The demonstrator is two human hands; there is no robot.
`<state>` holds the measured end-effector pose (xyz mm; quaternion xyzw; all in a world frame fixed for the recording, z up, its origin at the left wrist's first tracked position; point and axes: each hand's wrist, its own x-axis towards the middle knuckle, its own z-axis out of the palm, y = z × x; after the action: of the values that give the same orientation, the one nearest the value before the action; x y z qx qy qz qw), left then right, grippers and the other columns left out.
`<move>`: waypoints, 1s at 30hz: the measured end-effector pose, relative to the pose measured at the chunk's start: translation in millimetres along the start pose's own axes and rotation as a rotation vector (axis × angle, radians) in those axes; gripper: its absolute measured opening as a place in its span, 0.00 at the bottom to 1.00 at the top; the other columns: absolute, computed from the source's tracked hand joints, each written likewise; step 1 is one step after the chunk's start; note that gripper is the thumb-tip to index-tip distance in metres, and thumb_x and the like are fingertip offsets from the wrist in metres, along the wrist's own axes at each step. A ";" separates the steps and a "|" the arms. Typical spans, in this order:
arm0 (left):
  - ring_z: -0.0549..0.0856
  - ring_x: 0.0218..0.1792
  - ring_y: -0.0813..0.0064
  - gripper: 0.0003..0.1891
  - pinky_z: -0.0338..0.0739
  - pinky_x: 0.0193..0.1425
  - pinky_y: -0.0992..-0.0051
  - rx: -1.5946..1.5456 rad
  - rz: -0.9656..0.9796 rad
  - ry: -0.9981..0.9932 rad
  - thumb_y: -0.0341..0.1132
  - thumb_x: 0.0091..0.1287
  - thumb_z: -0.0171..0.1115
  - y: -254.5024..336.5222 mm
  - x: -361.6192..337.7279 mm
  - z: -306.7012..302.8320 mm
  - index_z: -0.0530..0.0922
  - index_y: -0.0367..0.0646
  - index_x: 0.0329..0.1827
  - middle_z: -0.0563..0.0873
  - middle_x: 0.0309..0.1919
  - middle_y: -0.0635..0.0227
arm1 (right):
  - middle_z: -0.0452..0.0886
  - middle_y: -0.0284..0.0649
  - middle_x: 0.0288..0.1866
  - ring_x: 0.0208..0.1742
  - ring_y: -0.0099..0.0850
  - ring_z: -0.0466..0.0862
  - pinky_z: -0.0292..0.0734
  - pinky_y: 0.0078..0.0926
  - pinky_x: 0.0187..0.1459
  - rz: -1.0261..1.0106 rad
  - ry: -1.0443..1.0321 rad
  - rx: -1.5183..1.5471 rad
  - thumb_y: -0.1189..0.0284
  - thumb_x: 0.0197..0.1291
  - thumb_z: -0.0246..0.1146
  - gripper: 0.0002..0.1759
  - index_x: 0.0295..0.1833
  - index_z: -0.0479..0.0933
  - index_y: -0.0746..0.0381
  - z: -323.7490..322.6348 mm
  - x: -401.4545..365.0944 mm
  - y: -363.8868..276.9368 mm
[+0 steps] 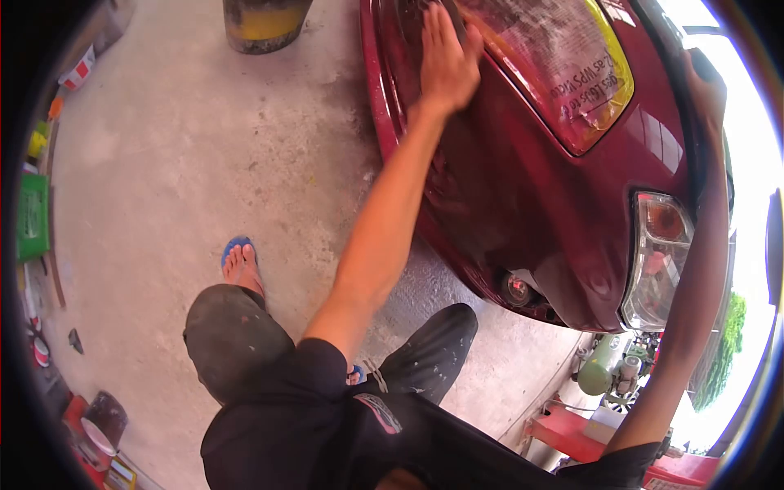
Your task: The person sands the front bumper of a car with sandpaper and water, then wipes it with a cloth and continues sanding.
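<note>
A car body workshop: a dark red car with masked glass (563, 163) on bare concrete floor (180, 155), green compressor (603, 369) beside it, paint tins (96, 441) along the floor's edge.

We see the car body (523, 180) as painted metal, dark red, smooth and highly glossy. At one o'clock, a thin crinkled plastic film (555, 57) looks half-clear, edged with matt yellow tape (619, 77). The headlight (657, 261) at three o'clock is smooth clear plastic. The floor (163, 147) at ten o'clock is rough, matt concrete, and our shirt (278, 433) at six is matt black cloth
</note>
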<state>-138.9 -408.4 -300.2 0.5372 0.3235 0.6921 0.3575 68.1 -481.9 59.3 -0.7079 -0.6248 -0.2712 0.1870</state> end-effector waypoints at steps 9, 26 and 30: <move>0.43 0.90 0.49 0.52 0.36 0.93 0.59 -0.094 -0.350 -0.004 0.72 0.82 0.27 -59.7 36.8 1.9 0.45 0.28 0.89 0.46 0.89 0.41 | 0.87 0.34 0.36 0.38 0.25 0.83 0.77 0.28 0.45 0.026 -0.058 -0.037 0.54 0.73 0.63 0.21 0.49 0.89 0.61 -0.8 -5.5 -2.9; 0.44 0.90 0.45 0.49 0.40 0.92 0.57 -0.047 -0.225 0.028 0.65 0.86 0.33 -15.5 -60.8 -2.3 0.44 0.23 0.87 0.46 0.89 0.38 | 0.82 0.31 0.33 0.37 0.22 0.78 0.73 0.25 0.43 -0.013 -0.006 -0.056 0.52 0.72 0.61 0.24 0.43 0.87 0.63 -0.6 -12.6 -15.3; 0.45 0.90 0.43 0.51 0.38 0.92 0.54 -0.003 -0.098 0.057 0.68 0.84 0.33 33.7 -151.0 10.7 0.42 0.27 0.89 0.45 0.89 0.38 | 0.81 0.30 0.32 0.36 0.22 0.76 0.72 0.25 0.43 -0.041 -0.043 -0.055 0.51 0.72 0.63 0.24 0.42 0.87 0.63 -0.5 -13.0 -11.1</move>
<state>-108.2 -553.0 -347.2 0.5001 0.3584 0.6894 0.3824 56.1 -490.7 50.9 -0.7054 -0.6354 -0.2769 0.1484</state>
